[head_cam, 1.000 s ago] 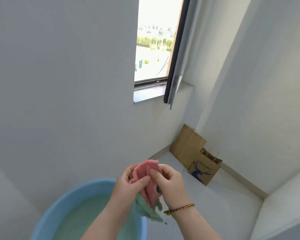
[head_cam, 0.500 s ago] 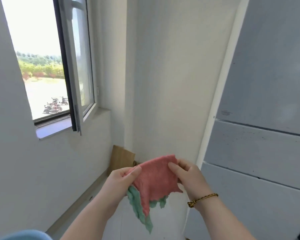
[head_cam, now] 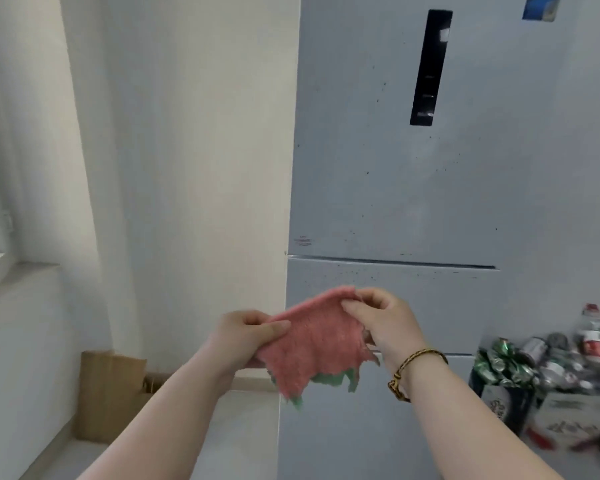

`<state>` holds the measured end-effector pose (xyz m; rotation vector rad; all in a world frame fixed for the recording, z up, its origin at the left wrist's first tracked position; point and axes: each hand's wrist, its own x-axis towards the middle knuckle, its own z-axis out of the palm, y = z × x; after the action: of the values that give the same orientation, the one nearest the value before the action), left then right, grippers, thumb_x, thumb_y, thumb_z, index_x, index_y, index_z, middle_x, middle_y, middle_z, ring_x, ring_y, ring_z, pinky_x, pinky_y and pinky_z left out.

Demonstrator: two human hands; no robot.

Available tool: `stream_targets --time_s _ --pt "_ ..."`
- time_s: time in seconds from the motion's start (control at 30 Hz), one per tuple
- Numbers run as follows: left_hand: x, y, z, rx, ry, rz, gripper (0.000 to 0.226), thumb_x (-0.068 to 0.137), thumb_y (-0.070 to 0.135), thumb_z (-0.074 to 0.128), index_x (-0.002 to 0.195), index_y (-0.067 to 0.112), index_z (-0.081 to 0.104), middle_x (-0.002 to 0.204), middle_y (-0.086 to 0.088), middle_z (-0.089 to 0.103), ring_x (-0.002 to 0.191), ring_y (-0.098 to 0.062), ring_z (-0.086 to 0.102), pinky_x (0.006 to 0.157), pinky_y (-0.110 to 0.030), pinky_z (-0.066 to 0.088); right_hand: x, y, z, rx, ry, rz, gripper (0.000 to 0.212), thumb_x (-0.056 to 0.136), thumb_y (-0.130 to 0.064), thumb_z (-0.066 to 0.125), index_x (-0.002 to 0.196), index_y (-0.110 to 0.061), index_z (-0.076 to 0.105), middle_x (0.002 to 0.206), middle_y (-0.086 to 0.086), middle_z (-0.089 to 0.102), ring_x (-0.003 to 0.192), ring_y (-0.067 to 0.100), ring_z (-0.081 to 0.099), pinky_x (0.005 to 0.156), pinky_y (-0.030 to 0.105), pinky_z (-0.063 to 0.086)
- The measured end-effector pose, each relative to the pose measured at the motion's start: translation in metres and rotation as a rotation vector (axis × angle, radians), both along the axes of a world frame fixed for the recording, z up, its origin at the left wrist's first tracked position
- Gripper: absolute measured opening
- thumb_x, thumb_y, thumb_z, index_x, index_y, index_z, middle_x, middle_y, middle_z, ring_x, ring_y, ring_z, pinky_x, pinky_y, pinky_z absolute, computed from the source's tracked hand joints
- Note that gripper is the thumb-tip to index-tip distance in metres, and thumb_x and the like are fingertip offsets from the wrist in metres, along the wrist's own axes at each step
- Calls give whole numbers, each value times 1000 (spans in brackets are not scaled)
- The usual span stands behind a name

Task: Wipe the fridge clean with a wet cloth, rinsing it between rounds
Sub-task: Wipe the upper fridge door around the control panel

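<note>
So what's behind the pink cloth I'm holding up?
Under the lower edge of the fuzzy pink cloth a green fabric layer peeks out. Beyond it stands the tall pale grey fridge; the patch of its door straight behind the cloth is covered.

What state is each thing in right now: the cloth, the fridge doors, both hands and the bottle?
cloth: spread open between both hands
fridge: doors shut, front speckled with dark spots
left hand: pinches the cloth's left edge
right hand: pinches the cloth's upper right corner
bottle: standing, red cap on
</note>
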<state>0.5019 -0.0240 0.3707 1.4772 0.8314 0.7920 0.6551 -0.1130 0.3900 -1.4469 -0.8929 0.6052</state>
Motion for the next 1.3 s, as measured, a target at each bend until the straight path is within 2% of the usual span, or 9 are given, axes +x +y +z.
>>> stream_targets --time_s 0.17,0.3,0.47,0.67,0.8,0.87,0.97,1.1,1.3 --pt "78 31 15 -73 -252 -34 16 83 2 59 70 5 50 45 1 56 38 -7 53 40 -19 47 35 38 -2 94 -79 -40 13 84 -17 62 72 -17 61 68 2 58 58 13 51 42 17 40" --pt "129 68 46 83 -292 -77 13 86 10 57 79 2 64 73 -12 70 64 -19 67 59 -25 55 69 81 14 209 -77 50 8 84 -14 64 78 -20 62 75 -4 65 67 2 60 60 13 48" --pt "181 95 71 82 -383 -157 35 93 19 41 75 10 70 71 -5 73 67 -13 69 58 -16 54 113 120 28 337 -17 -21 34 75 5 68 94 -21 59 83 -9 65 69 -8 61 61 9 47" --pt "226 123 85 416 -375 165 18 81 7 62 72 22 65 65 6 64 55 7 54 52 -2 40 166 152 47 377 -76 15 25 82 -3 63 77 -27 69 76 -8 72 74 3 64 66 15 50" --pt "244 147 93 509 -318 268 21 80 13 65 85 32 57 88 8 57 79 -5 53 61 -6 40 203 166 68 386 -5 42 26 86 -4 56 75 -24 70 69 -9 71 70 6 65 62 19 51" --pt "253 158 109 603 -339 350 23 81 11 63 83 33 56 88 9 55 81 -14 52 65 -13 38 220 172 96 388 -131 69 28 87 -6 56 74 -28 69 68 -14 69 68 1 63 59 13 49" --pt "258 179 136 756 -358 484 31 84 9 58 79 39 52 91 19 47 84 -9 49 69 -10 36 242 191 143 435 -447 66 35 89 -5 52 75 -36 62 73 -22 63 72 -8 58 61 1 43" --pt "250 209 168 861 -364 601 37 88 3 49 84 39 50 96 24 42 103 -10 42 76 -10 30 260 219 216 561 -847 -65 28 92 -2 46 97 -23 63 81 -23 52 76 -11 48 66 -6 35" --pt "228 265 216 995 -246 742 40 91 4 42 128 21 46 136 7 38 125 -15 33 83 -16 26 268 251 329 919 -1207 -522 27 92 -2 45 113 -4 61 96 -1 61 102 19 46 72 3 26"
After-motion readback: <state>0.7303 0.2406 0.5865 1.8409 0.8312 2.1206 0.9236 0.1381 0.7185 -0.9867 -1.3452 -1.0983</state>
